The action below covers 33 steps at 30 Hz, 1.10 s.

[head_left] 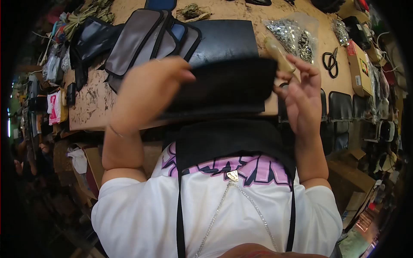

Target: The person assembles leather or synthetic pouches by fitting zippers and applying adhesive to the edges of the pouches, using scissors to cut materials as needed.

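A dark, flat black piece (228, 84), blurred by motion, is raised between my hands above the front of the table. My left hand (157, 88) is smeared, with its curled fingers at the piece's left end. At the right edge, the fingertips of my right hand (303, 92) pinch the piece near its corner, the other fingers loosely bent. Just beyond those fingertips is a pale yellowish tapered object (278, 53). Behind the raised piece lies a flat black sheet (230, 38), beside overlapping grey panels with black edging (133, 43).
Bags of small metal parts (297, 36), black-handled scissors (331, 62) and a cardboard box (359, 69) are at the right. Black pieces (340, 105) line the table's front right edge. Dark folded material (94, 41) and dry leaf-like bundles (193, 12) lie farther back.
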### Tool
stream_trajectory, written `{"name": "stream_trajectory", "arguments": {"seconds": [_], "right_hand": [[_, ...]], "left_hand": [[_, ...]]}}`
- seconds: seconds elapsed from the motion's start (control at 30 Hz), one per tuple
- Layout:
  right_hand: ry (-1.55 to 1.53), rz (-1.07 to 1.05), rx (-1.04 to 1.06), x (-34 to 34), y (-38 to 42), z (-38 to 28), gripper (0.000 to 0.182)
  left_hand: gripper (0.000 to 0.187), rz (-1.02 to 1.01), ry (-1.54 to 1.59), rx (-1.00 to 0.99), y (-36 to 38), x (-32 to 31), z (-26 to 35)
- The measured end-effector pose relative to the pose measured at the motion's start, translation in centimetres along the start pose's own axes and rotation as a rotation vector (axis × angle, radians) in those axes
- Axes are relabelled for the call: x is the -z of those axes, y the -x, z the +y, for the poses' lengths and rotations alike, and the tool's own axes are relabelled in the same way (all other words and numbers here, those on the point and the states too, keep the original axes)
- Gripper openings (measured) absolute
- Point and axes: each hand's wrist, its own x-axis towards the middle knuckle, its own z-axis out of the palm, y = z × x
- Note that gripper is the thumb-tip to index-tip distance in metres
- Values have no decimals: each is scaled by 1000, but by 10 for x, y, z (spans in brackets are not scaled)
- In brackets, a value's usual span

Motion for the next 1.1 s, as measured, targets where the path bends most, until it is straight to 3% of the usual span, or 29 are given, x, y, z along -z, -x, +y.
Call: {"name": "stream_trajectory", "arguments": {"seconds": [0.03,0.07,0.17,0.23,0.3,0.4,0.5,0.63,0.77,0.8,0.9,0.97,1.0,1.1], "right_hand": [[-116,41,4,-8,-7,-7,43],[-31,57,32,-4,-12,-3,45],[143,-5,-46,3,-24,26,44],[212,-165,-231,4,-28,46,48],[301,-319,-405,-4,-28,66,50],[208,-397,-456,-27,-27,83,54],[109,-317,-564,-47,-40,94,54],[-69,-222,-670,-73,-63,90,68],[-107,-174,-660,-92,-70,92,78],[-128,-184,-661,-95,-71,94,79],[-191,-210,-670,-97,-73,104,80],[-227,-234,-690,-98,-80,110,78],[-113,-275,-671,-99,-79,110,77],[109,-364,-601,-106,-77,108,76]], "left_hand": [[21,72,6,62,-3,9,-21],[21,167,-47,135,-4,17,-42],[39,44,6,452,-10,54,-117],[74,125,-234,655,-6,60,-170],[89,183,-91,661,6,38,-241],[86,139,94,758,9,11,-230],[90,64,-47,688,11,16,-164],[97,304,79,757,19,21,-216],[98,160,268,865,22,13,-234],[97,150,310,904,20,18,-213],[97,162,341,845,23,20,-197],[98,48,251,858,21,25,-220],[99,-7,205,863,20,26,-228],[102,176,312,910,21,18,-241]]}}
